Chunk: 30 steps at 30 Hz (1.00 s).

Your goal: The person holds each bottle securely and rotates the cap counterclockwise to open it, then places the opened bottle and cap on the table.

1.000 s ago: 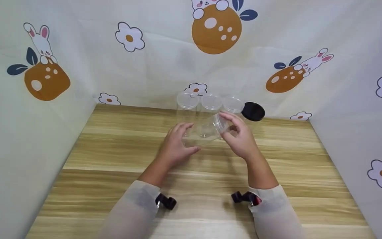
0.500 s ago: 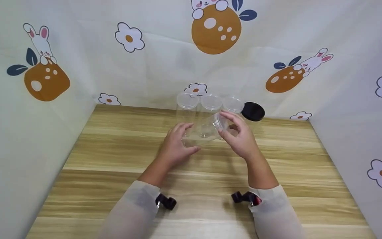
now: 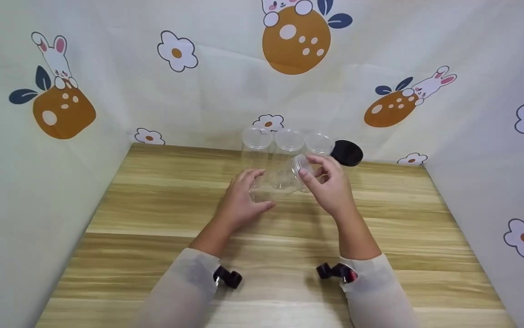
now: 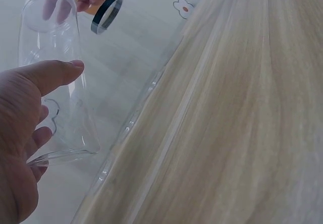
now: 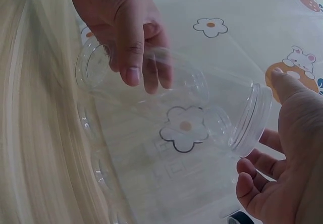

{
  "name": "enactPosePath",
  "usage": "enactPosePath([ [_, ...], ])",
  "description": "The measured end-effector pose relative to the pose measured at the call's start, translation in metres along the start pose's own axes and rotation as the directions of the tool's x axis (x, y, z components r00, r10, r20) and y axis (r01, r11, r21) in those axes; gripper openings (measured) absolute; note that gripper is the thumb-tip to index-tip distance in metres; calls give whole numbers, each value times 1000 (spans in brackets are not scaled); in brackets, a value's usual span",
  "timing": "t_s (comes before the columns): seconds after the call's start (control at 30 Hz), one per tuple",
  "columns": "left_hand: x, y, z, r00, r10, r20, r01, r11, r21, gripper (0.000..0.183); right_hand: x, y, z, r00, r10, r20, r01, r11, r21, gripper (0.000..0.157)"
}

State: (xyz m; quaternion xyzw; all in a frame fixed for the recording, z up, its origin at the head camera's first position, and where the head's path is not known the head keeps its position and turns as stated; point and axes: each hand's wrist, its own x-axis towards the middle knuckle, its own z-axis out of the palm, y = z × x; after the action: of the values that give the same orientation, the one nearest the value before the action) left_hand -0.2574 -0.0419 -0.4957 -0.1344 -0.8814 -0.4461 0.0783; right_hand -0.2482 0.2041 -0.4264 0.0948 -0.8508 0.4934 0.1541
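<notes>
In the head view my left hand [image 3: 244,200] grips a tall clear plastic jar [image 3: 280,182] near its base and holds it tilted, mouth end up to the right. The left wrist view shows the thumb across the side of the jar [image 4: 65,47]. At the ribbed, threaded-looking clear end of the jar [image 5: 251,120], my right hand [image 3: 330,187] has its thumb and fingers spread around the rim. A small gap shows between thumb and rim in the right wrist view. Whether a clear lid sits on this end I cannot tell.
Three upright clear jars [image 3: 256,139] stand in a row behind the hands, near the back cloth [image 3: 216,100]. To their right is a jar with a black lid [image 3: 347,153]. Wooden-patterned tabletop [image 3: 152,209] lies below, with patterned cloth walls on three sides.
My right hand's thumb and fingers have loosened and drawn back slightly to the right from the jar's rim. The left hand and the tilted jar have stayed nearly still.
</notes>
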Motion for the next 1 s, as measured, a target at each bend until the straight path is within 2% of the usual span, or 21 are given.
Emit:
enactPosePath([
  [0.13, 0, 0, 0, 1000, 3, -2, -3, 1000, -4, 89, 0, 2, 1, 999, -44, 11, 44, 999, 0, 39],
  [0.47, 1, 0, -1, 1000, -8, -4, 8, 1000, -19, 90, -1, 0, 1, 985, -170, 32, 165, 979, 117, 39],
  [0.73, 1, 0, -1, 1000, -3, -1, 3, 1000, -3, 91, -2, 2, 2, 978, -205, 40, 194, 962, 191, 44],
  [1.0, 1, 0, -2, 1000, -10, -7, 9, 1000, -13, 90, -1, 2, 1, 978, -206, 17, 199, 960, 195, 42],
])
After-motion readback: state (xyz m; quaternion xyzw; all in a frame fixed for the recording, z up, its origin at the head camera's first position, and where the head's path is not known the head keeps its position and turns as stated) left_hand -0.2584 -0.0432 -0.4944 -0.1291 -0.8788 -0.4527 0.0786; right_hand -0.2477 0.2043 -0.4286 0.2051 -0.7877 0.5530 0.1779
